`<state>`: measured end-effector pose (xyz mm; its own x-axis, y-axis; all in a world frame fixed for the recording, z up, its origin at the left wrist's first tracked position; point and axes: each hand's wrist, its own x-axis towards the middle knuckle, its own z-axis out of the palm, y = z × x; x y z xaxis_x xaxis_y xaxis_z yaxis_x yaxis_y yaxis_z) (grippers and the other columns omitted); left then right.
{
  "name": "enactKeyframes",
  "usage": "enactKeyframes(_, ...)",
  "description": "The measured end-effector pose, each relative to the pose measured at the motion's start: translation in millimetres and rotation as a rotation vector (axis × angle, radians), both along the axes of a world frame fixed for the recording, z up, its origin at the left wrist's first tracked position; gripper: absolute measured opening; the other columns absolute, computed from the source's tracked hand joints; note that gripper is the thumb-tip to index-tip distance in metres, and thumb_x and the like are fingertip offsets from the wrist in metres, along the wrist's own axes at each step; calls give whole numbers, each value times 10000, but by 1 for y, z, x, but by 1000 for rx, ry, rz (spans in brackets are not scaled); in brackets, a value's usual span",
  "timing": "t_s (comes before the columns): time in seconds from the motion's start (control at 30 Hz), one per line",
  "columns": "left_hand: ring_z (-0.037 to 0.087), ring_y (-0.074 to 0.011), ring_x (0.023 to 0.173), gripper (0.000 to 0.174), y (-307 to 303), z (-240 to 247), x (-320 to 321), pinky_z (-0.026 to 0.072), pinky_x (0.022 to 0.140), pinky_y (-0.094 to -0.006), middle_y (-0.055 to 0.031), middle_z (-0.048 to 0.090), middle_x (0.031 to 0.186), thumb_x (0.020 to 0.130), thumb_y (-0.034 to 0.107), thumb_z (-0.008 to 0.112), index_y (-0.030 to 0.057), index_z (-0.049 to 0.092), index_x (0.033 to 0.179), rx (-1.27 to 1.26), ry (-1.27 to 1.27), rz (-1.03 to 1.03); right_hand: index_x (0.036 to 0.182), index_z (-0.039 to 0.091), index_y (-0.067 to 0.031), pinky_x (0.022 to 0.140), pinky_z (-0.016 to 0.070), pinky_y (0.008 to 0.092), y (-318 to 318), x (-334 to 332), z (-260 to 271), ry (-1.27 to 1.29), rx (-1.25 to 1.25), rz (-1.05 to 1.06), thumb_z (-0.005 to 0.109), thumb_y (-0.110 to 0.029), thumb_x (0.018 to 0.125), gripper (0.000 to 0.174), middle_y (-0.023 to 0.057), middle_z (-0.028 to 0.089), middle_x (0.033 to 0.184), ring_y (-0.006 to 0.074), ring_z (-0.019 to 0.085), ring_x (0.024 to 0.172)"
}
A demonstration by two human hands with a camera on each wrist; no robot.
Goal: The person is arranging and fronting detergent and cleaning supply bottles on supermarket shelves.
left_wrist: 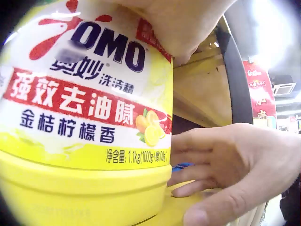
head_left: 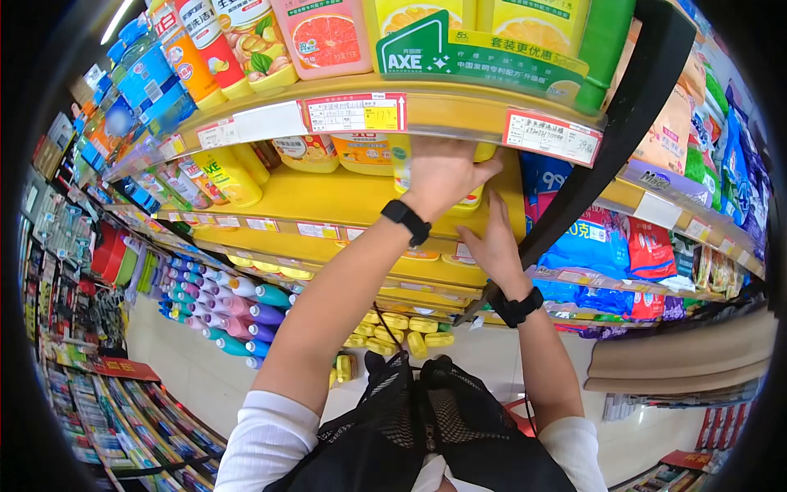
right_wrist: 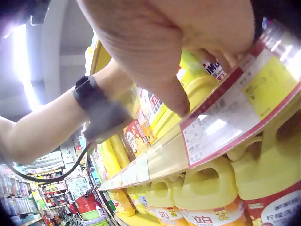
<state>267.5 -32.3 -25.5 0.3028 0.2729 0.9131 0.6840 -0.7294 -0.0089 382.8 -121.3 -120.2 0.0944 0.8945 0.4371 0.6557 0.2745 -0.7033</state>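
A yellow OMO dish soap bottle stands at the front of the shelf, its label filling much of the left wrist view. My left hand grips it near the top, under the shelf above; the fingertips are hidden. To the right of the bottle, my right hand reaches up with extended fingers. In the left wrist view, that right hand has its fingers close by the bottle's lower side. From the right wrist view, the right hand partly covers the bottle.
Overhead, a shelf edge with price tags bears several bottles and an AXE pack. Yellow AXE bottles stand left on the same yellow shelf. A black upright post rises on the right, with detergent bags beyond.
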Motion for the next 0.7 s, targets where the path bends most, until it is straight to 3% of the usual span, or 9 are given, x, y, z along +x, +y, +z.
enactKeyframes(0.1,632,-334,937,452,7,1,20,480,806,-479,-110,677,1012,738,408,766,125,687,1082,-87,13,-79,1445,254,92,1106,366,442,0,6,-4,8,7,14,712,-42,804,799,318,357,1439,469,391,1327)
enactKeyframes(0.2,630,-331,950,419,19,4,35,500,795,-448,-114,677,1005,750,392,766,126,687,1063,-205,-60,-166,1428,298,75,1071,401,429,4,10,-19,-42,77,-67,711,-29,803,756,299,435,1377,456,452,1279)
enactKeyframes(0.3,628,-330,951,386,33,2,43,511,801,-432,-110,677,997,764,373,762,131,686,1055,-192,-64,-196,1420,309,75,1064,406,437,3,11,-16,-4,86,-53,702,-24,805,737,297,446,1369,460,458,1270)
enactKeyframes(0.33,654,-342,922,401,38,0,44,516,752,-457,-115,696,1010,810,452,717,147,694,1070,-120,-75,-185,1413,318,78,1053,415,445,7,10,-21,-16,59,-89,706,-38,810,726,297,449,1367,462,461,1266)
enactKeyframes(0.43,654,-340,925,396,35,-2,44,515,755,-454,-115,696,1015,800,434,729,147,694,1071,-130,-69,-160,1404,299,108,1047,389,484,17,9,-12,-60,35,-123,689,-99,840,716,327,425,1371,480,445,1257)
enactKeyframes(0.47,649,-339,948,382,33,-1,44,514,770,-450,-117,694,1037,801,404,734,145,693,1079,-259,-61,-175,1399,314,104,1015,402,481,22,9,-7,-66,-5,-148,711,-146,845,726,311,464,1334,462,473,1219)
enactKeyframes(0.57,650,-340,953,372,41,-9,44,517,775,-439,-117,695,1043,807,380,733,143,692,1090,-157,-49,-177,1394,332,101,1001,406,474,39,5,-10,-237,-99,-276,723,-189,848,732,277,493,1305,431,500,1194)
enactKeyframes(0.6,629,-334,902,321,40,-11,43,506,775,-439,-116,669,951,777,332,757,115,681,1001,-133,-67,-202,1392,339,99,992,417,473,43,4,-12,-256,-88,-310,722,-199,849,728,268,503,1295,420,509,1186)
enactKeyframes(0.7,650,-352,931,365,42,-17,40,522,755,-434,-137,694,1030,835,374,707,128,689,1104,-228,-30,-160,1381,365,94,943,463,467,57,2,-19,-294,-61,-396,716,-220,851,709,239,537,1255,394,541,1151)
